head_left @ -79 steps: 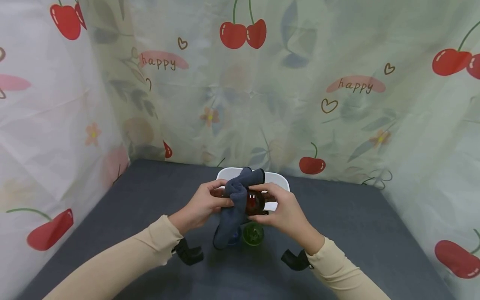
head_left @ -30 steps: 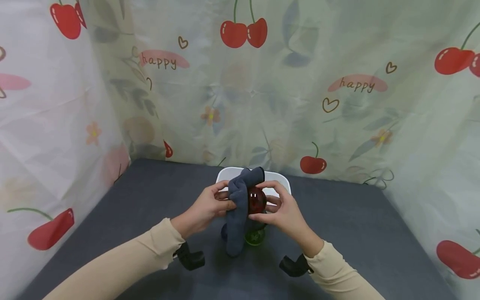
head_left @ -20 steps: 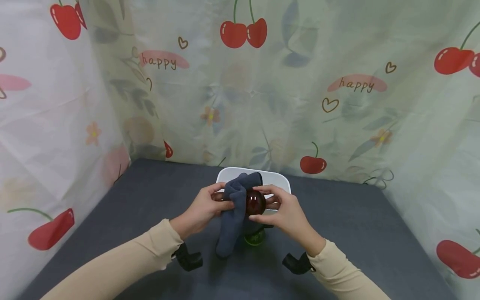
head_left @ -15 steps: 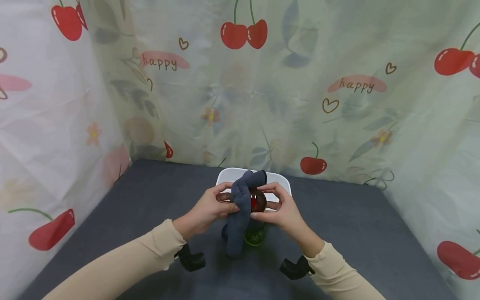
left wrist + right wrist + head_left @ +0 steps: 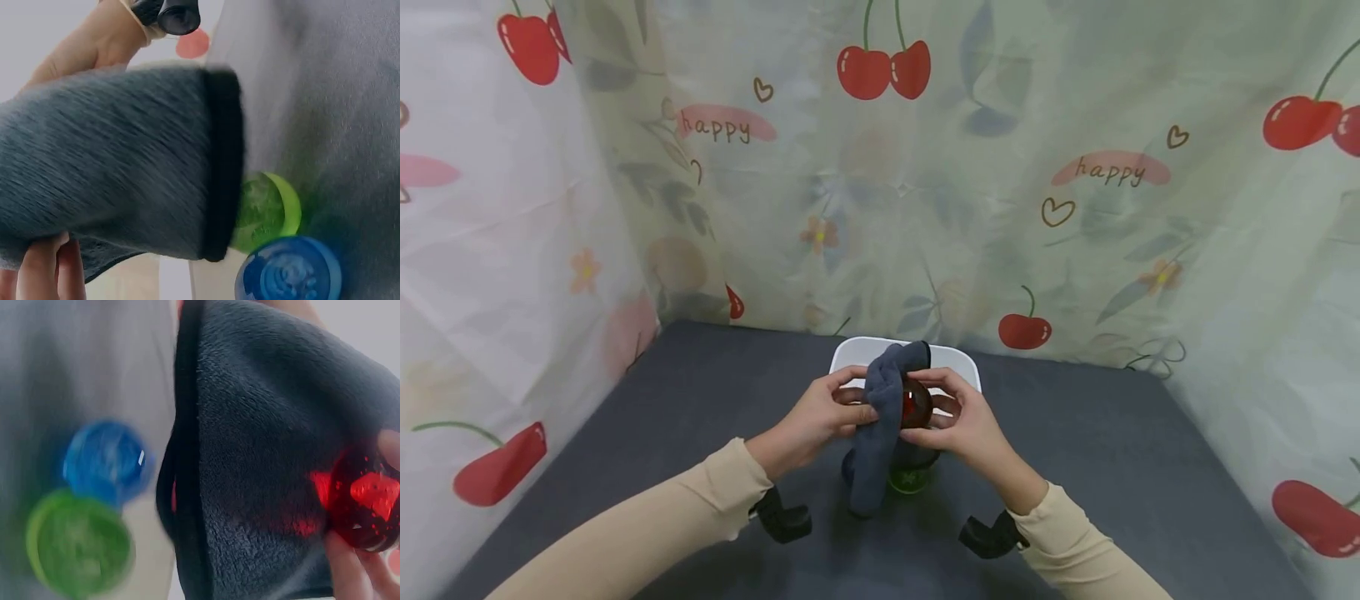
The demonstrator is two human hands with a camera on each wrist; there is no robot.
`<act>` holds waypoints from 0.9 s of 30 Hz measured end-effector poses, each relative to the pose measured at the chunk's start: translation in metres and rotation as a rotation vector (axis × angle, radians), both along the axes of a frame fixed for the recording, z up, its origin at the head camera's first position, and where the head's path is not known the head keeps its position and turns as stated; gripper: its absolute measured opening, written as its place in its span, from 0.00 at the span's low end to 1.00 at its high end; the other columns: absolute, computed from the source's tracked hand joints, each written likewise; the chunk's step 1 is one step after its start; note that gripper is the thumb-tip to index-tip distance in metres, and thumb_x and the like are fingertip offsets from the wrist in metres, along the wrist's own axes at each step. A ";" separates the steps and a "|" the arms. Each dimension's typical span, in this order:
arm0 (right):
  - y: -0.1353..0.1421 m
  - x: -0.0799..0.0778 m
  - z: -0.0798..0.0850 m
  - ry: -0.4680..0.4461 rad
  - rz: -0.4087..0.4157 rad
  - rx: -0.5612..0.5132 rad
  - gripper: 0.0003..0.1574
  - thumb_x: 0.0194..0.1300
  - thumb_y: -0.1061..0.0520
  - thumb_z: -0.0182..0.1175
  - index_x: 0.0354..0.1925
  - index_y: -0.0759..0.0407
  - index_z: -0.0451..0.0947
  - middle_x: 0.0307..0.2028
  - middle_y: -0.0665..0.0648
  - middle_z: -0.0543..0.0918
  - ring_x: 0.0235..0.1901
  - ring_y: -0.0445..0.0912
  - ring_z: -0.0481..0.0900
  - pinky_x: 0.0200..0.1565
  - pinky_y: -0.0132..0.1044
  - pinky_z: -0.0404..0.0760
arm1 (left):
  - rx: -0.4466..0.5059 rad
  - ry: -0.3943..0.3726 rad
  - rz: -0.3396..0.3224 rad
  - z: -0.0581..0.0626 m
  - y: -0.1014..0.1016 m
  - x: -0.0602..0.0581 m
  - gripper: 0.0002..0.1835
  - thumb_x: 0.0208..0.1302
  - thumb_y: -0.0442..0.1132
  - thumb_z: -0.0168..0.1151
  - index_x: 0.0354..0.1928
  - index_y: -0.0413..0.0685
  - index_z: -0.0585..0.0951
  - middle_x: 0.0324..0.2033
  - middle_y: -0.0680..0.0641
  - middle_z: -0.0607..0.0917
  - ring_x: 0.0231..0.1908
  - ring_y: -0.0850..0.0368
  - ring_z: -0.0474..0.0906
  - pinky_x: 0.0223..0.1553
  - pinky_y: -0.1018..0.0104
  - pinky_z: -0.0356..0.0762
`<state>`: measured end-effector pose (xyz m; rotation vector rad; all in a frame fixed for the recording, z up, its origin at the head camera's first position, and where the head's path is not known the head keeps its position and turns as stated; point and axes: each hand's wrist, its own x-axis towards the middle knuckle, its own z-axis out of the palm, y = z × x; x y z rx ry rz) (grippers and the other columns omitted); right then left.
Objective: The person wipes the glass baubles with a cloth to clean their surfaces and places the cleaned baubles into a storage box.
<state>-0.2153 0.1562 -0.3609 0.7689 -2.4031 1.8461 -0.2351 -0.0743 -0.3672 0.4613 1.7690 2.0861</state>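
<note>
1. A person's left hand [image 5: 808, 421] pinches a dark gray cloth [image 5: 881, 408], its folds hanging below the fingers.
2. The right hand's [image 5: 973, 425] fingers curl around a rounded red object [image 5: 917, 405], held against the cloth between the two hands.
3. Below the fingers, a green cup [image 5: 81, 550] and a blue cup [image 5: 106, 462] sit close together on the dark counter [image 5: 1090, 483].
4. Beyond the fingers lies a white tray [image 5: 957, 358], partly hidden by hands and cloth.

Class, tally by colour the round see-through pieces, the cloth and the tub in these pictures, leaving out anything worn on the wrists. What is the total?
Red see-through piece: 1
Green see-through piece: 1
Blue see-through piece: 1
Grey cloth: 1
White tub: 1
Total: 5
</note>
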 end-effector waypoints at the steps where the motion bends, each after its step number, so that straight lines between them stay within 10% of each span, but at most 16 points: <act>1: -0.001 0.000 0.000 0.024 -0.002 0.023 0.40 0.46 0.65 0.76 0.58 0.55 0.73 0.55 0.58 0.76 0.51 0.48 0.80 0.52 0.36 0.80 | 0.002 0.002 -0.004 -0.001 -0.001 0.001 0.30 0.60 0.32 0.67 0.64 0.42 0.70 0.45 0.47 0.83 0.43 0.56 0.82 0.42 0.61 0.82; 7: 0.000 0.001 0.003 0.306 -0.123 0.330 0.40 0.38 0.55 0.81 0.52 0.44 0.79 0.49 0.45 0.81 0.45 0.41 0.80 0.49 0.38 0.80 | 0.005 0.029 0.046 -0.006 -0.006 0.002 0.25 0.58 0.27 0.65 0.58 0.41 0.73 0.43 0.48 0.84 0.40 0.56 0.83 0.40 0.62 0.83; 16: 0.005 0.001 -0.002 -0.011 -0.007 0.003 0.39 0.46 0.65 0.76 0.56 0.55 0.72 0.54 0.60 0.76 0.46 0.50 0.81 0.49 0.36 0.82 | 0.063 -0.041 -0.023 -0.006 0.001 0.003 0.25 0.60 0.27 0.60 0.61 0.41 0.70 0.42 0.50 0.84 0.40 0.59 0.82 0.40 0.65 0.82; 24: 0.007 0.004 0.009 0.282 -0.084 0.262 0.41 0.41 0.53 0.80 0.57 0.44 0.78 0.48 0.48 0.79 0.43 0.42 0.81 0.45 0.34 0.83 | 0.067 0.020 0.027 -0.005 0.003 0.003 0.25 0.61 0.28 0.62 0.61 0.37 0.71 0.44 0.48 0.85 0.41 0.59 0.84 0.39 0.64 0.83; 27: 0.009 0.004 0.011 0.237 -0.070 0.227 0.39 0.42 0.53 0.80 0.55 0.44 0.79 0.47 0.48 0.80 0.42 0.42 0.81 0.43 0.35 0.84 | 0.087 0.018 -0.001 -0.007 0.003 0.003 0.25 0.63 0.29 0.61 0.62 0.38 0.70 0.44 0.50 0.86 0.42 0.60 0.84 0.40 0.66 0.82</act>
